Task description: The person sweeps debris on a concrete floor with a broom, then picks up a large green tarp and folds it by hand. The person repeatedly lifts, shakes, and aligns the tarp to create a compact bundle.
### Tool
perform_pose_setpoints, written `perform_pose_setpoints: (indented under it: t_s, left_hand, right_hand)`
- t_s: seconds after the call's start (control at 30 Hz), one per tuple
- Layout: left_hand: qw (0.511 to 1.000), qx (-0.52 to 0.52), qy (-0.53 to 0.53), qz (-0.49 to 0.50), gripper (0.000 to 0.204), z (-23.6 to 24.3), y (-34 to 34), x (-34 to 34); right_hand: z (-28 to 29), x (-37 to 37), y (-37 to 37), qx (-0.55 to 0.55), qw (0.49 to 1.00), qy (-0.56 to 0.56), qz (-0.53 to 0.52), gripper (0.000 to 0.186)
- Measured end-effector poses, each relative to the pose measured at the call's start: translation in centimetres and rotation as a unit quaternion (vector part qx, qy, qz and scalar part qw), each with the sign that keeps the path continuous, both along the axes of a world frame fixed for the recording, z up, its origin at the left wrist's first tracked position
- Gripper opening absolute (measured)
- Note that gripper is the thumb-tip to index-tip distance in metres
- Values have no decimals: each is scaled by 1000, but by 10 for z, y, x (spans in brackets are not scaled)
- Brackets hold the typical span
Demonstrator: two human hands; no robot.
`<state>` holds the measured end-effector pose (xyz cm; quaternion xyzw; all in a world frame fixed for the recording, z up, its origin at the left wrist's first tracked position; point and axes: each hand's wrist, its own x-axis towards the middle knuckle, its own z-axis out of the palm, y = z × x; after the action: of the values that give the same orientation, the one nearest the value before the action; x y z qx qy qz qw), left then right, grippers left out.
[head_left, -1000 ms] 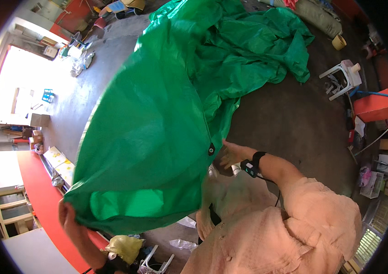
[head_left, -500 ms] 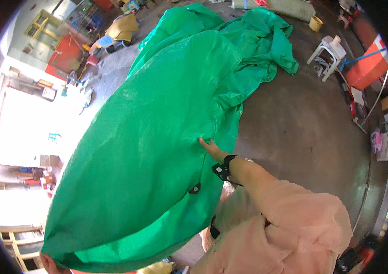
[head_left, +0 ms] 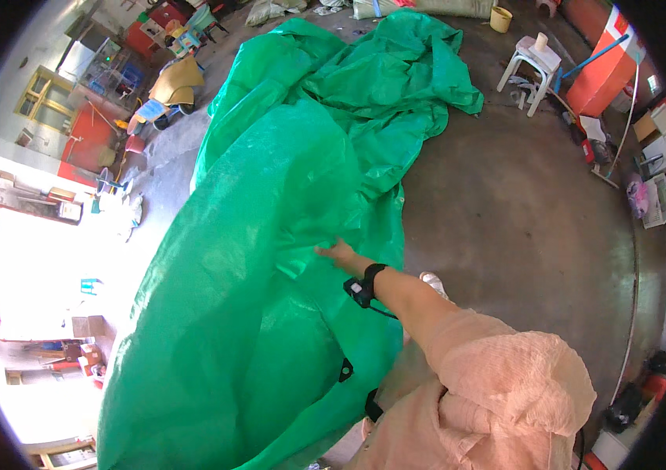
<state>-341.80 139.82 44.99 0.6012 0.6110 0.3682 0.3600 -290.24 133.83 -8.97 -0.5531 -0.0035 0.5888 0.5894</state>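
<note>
A large green tarpaulin runs from the lower left up to the far middle, smooth and billowing near me and crumpled at its far end. My right hand reaches across to the left and touches the tarpaulin's upper surface, thumb and a finger apart, with creases beside the fingertips. The other fingers are hard to make out. On that wrist sits a black strap with a small device. A dark corner patch with an eyelet shows near the tarpaulin's near right edge. My left hand is out of view.
A white stool with a small roll on it stands at the far right, near a red and white pillar. A yellow bucket is behind. At the far left stands a loaded cart. Boxes lie along the bright left side.
The tarpaulin's raised near edge has dropped and spread lower. My right hand has shifted a little left on it. My left hand, at the lower left corner before, has left the view.
</note>
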Motion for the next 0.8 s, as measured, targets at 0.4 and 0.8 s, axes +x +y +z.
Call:
perform_pose_setpoints:
  t_s: [0.4, 0.8]
  left_hand:
    - [998, -41, 27, 49, 36, 0, 8, -5]
    - [990, -107, 41, 82, 37, -28, 24, -72]
  right_hand:
    - [-1, 131, 49, 137, 974, 25, -177, 94]
    - [-10, 168, 115, -18, 847, -512, 141, 36]
